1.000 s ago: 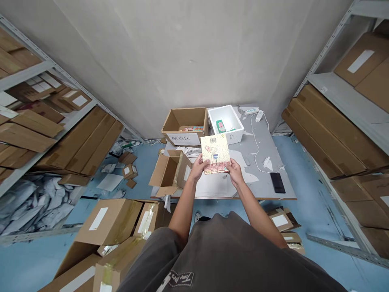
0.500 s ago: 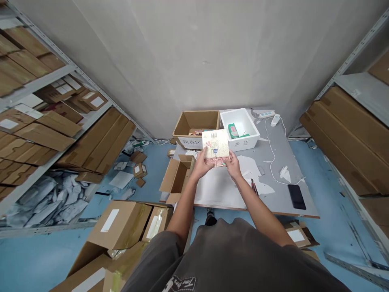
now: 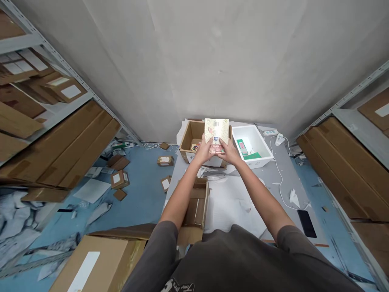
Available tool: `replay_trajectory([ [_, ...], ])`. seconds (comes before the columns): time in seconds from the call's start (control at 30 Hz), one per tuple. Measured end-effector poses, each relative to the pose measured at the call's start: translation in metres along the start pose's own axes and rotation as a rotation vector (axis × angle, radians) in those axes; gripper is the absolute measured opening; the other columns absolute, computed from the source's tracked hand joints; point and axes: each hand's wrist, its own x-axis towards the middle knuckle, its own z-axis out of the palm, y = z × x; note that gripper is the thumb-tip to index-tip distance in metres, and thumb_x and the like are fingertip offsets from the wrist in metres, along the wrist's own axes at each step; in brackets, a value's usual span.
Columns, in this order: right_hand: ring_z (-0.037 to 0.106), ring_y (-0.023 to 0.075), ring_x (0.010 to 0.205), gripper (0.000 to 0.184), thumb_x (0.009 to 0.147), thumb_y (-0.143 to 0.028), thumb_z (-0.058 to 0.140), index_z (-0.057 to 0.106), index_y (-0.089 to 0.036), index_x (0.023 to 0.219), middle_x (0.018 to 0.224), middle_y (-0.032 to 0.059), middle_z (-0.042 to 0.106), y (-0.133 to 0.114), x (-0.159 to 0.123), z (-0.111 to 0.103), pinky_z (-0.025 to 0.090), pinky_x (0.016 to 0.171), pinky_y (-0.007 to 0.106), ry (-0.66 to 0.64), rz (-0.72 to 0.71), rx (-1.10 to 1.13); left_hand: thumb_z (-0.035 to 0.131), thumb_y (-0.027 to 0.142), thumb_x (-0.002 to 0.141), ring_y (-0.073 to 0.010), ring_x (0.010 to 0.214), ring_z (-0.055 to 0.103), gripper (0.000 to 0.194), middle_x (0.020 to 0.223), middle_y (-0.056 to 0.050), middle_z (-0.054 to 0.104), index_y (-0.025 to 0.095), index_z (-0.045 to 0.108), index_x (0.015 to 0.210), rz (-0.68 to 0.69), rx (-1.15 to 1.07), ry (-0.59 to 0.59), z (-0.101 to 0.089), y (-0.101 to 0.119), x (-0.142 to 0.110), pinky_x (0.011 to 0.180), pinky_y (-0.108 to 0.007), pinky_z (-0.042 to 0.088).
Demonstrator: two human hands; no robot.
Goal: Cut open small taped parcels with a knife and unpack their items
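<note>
pinching the printed booklet (image 3: 216, 130) by its lower sides, the left hand (image 3: 204, 151) and right hand (image 3: 229, 152) hold it up at the cardboard box (image 3: 194, 130), not yet set down; colourful items (image 3: 196, 147) already lie inside.

Cream-and-red printed item (image 3: 216, 129), white box (image 3: 259, 163)

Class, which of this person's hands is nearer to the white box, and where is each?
Right. The right hand holds the book by its right side, just left of the white box; the left hand holds the opposite side, farther left.
</note>
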Motion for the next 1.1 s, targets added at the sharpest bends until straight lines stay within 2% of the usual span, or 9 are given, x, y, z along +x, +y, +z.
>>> replay_trajectory([
  [0.1,0.041,0.0431,0.152,0.102,0.082,-0.04,0.087,0.039,-0.025,0.171,0.166,0.0208,0.035,0.011,0.035,0.013,0.043,0.122,0.056,-0.038,-0.007,-0.098,0.099,0.035,0.069,-0.0505,0.156,0.042,0.101,0.184,-0.016,0.004,0.023,0.056,0.159,0.004,0.006,-0.039,-0.005,-0.03,0.034,0.13,-0.058,0.034],
  [0.27,0.043,0.0405,0.151,0.095,0.083,-0.031,0.084,0.044,-0.027,0.169,0.167,0.0193,0.038,0.036,0.072,0.039,0.04,0.124,0.055,-0.082,0.068,-0.169,0.1,0.03,0.066,-0.0495,0.158,0.04,0.093,0.184,-0.015,0.012,0.022,0.064,0.151,-0.04,-0.023,-0.097,0.008,-0.071,0.07,0.13,-0.057,0.034],
  [0.4,0.031,0.0456,0.16,0.102,0.081,-0.038,0.09,0.042,-0.026,0.17,0.177,0.0215,0.025,0.057,0.075,0.053,0.036,0.125,0.061,-0.148,0.183,-0.189,0.102,0.035,0.063,-0.0538,0.163,0.025,0.094,0.184,-0.016,0.012,0.021,0.066,0.149,-0.073,0.038,-0.131,0.015,-0.093,0.075,0.132,-0.064,0.026],
  [0.5,0.028,0.0447,0.163,0.101,0.083,-0.045,0.088,0.04,-0.027,0.17,0.18,0.0199,0.02,0.069,0.063,0.053,0.036,0.126,0.062,-0.149,0.197,-0.167,0.099,0.038,0.069,-0.0514,0.165,0.019,0.089,0.184,-0.013,0.013,0.024,0.066,0.15,-0.049,0.05,-0.126,0.015,-0.099,0.066,0.133,-0.064,0.025],
  [0.67,0.026,0.0445,0.164,0.096,0.088,-0.043,0.083,0.039,-0.026,0.171,0.181,0.0192,0.02,0.067,0.029,0.037,0.034,0.127,0.064,-0.106,0.156,-0.172,0.093,0.032,0.077,-0.0491,0.167,0.017,0.079,0.181,-0.015,0.023,0.024,0.066,0.15,-0.059,0.11,-0.126,0.01,-0.08,0.04,0.132,-0.064,0.025],
  [0.77,0.026,0.0453,0.164,0.091,0.09,-0.041,0.08,0.04,-0.026,0.171,0.18,0.0187,0.023,0.058,0.001,0.019,0.034,0.127,0.065,-0.067,0.141,-0.169,0.09,0.035,0.081,-0.0493,0.167,0.017,0.076,0.181,-0.016,0.026,0.024,0.064,0.151,-0.059,0.138,-0.114,0.011,-0.058,0.022,0.131,-0.066,0.025],
  [0.87,0.025,0.0456,0.164,0.087,0.092,-0.04,0.079,0.043,-0.025,0.17,0.179,0.018,0.025,0.056,-0.041,0.0,0.034,0.127,0.065,-0.034,0.137,-0.169,0.088,0.04,0.083,-0.0491,0.167,0.017,0.073,0.18,-0.015,0.027,0.024,0.065,0.151,-0.05,0.146,-0.084,0.02,-0.032,0.0,0.132,-0.065,0.025],
  [0.97,0.023,0.045,0.165,0.086,0.093,-0.041,0.077,0.042,-0.026,0.17,0.18,0.0157,0.025,0.064,-0.095,-0.014,0.033,0.128,0.065,-0.012,0.134,-0.158,0.088,0.04,0.083,-0.048,0.167,0.015,0.074,0.18,-0.013,0.028,0.023,0.065,0.151,-0.059,0.177,-0.06,0.042,-0.004,-0.032,0.134,-0.063,0.022],
  [1.1,0.023,0.0456,0.164,0.085,0.093,-0.043,0.076,0.042,-0.029,0.17,0.18,0.0118,0.028,0.084,-0.182,-0.018,0.032,0.127,0.067,-0.019,0.165,-0.118,0.086,0.037,0.084,-0.0466,0.167,0.015,0.072,0.18,-0.011,0.029,0.024,0.065,0.152,-0.08,0.204,-0.073,0.092,0.029,-0.097,0.135,-0.06,0.022],
])
